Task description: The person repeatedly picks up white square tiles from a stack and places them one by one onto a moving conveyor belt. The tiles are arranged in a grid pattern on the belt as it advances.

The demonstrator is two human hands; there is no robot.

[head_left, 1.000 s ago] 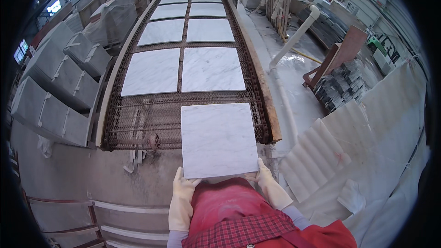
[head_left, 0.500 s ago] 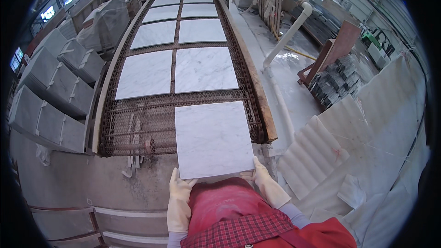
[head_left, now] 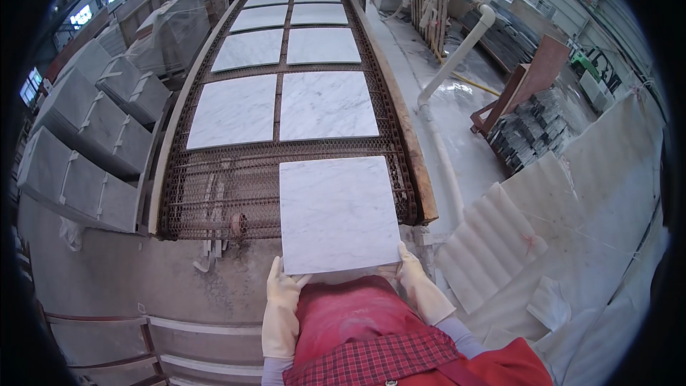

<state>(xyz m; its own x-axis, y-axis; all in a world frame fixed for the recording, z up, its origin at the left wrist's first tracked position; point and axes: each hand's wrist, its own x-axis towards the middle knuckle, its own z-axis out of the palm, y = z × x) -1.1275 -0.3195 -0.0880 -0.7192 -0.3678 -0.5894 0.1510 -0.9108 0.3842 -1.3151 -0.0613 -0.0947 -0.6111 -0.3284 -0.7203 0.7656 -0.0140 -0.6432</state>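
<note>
While both of my hands grip its near edge, the white slab sits just below the middle of the frame, flat face up. Its outline is close to square, so I cannot pick out a long axis; the far edge faces the top of the frame and the near edge faces my body, with the whole piece turned very slightly off straight. My left hand (head_left: 282, 294) has the lower-left corner, fingers part-curled and reaching under the edge; my right hand (head_left: 416, 277) has the lower-right corner, fingers bent round it, most of them hidden beneath. The white slab (head_left: 339, 216) overlaps the front right of the conveyor belt (head_left: 200, 196) in view, but whether it touches the mesh I cannot tell.

The slab is smooth, polished-looking stone with faint grey veins and crisp corners. The belt is rusty brown woven metal, edged on the right by a worn wooden rail (head_left: 426, 206). Toward the top of the frame, paired slabs (head_left: 327, 105) of similar veined stone lie flat on it in two columns. Thin cream gloves (head_left: 279, 336), rubbery and wrinkled, cover my hands; a dusty red apron (head_left: 350, 314) fills the bottom centre. At left lean thick grey slab stacks (head_left: 82, 180) with pale strips, and at lower right spreads ribbed whitish sheeting (head_left: 493, 246).
</note>
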